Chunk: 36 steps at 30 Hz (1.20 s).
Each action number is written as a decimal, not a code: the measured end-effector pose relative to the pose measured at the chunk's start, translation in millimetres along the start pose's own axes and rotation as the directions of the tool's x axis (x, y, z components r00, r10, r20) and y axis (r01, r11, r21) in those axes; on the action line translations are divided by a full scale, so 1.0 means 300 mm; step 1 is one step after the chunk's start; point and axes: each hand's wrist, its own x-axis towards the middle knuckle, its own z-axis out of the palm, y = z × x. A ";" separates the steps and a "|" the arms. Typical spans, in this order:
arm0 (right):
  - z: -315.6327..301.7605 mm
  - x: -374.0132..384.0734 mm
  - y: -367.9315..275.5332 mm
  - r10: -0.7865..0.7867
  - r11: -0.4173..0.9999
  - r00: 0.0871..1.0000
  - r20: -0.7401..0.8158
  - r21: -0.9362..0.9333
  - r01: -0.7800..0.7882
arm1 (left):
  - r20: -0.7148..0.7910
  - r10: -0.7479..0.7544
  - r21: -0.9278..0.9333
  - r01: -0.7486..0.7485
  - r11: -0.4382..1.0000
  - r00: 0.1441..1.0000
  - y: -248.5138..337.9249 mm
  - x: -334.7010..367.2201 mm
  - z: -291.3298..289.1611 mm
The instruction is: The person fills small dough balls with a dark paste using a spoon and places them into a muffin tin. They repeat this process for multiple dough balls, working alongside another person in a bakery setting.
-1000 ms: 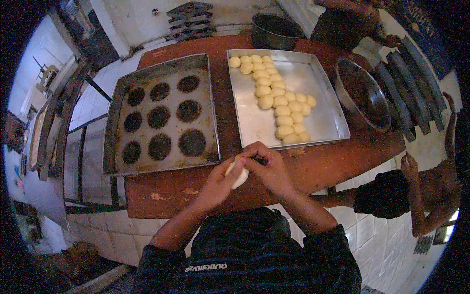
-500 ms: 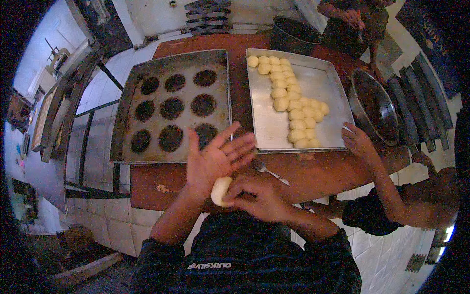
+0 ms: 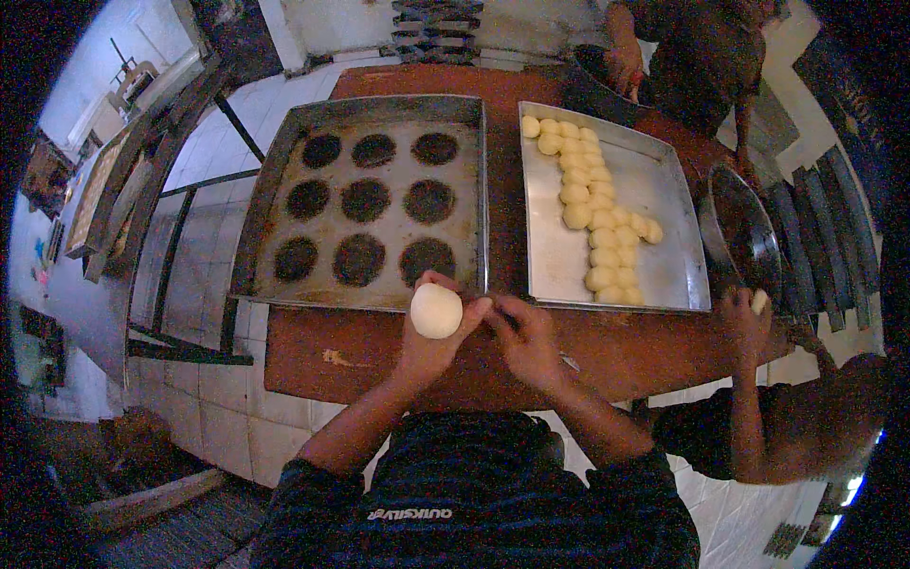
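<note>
A smooth, pale dough ball (image 3: 437,311) rests in my left hand (image 3: 427,353), whose fingers curl up around its far side. My right hand (image 3: 529,343) is just to the right, its fingers bent together and their tips by my left thumb. Whether anything small is pinched in them is hidden. Beyond my hands lies a worn metal tray (image 3: 398,296) with several dark round patches. To its right, a shiny metal tray (image 3: 555,266) bears several dough balls (image 3: 602,223) packed in rows.
Both trays stand on a reddish-brown table (image 3: 341,370). A metal bowl (image 3: 711,223) is at the right, a dark bucket (image 3: 592,90) farther back. At right, a co-worker's hand (image 3: 744,327) has a pale dough piece. Another person's hand (image 3: 623,71) is over the bucket.
The dough has passed from my right hand to my left, which was spread flat and now cups it. My right hand has risen slightly. The co-worker's hand has left the shiny tray's corner.
</note>
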 end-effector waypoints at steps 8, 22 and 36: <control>-0.022 0.017 -0.164 -0.815 0.523 0.580 0.007 -0.424 0.740 | -0.010 0.341 0.189 -0.333 0.924 0.940 -0.064 0.056 -0.036; 0.068 0.314 -0.109 -0.450 0.885 0.859 -0.246 -0.251 0.392 | 0.175 0.333 0.826 -0.322 0.463 0.927 -0.018 0.267 -0.464; -0.087 -0.188 0.120 0.088 0.991 0.828 -0.553 0.130 -0.019 | 0.641 0.118 0.741 -0.652 0.160 0.758 0.013 0.420 -0.247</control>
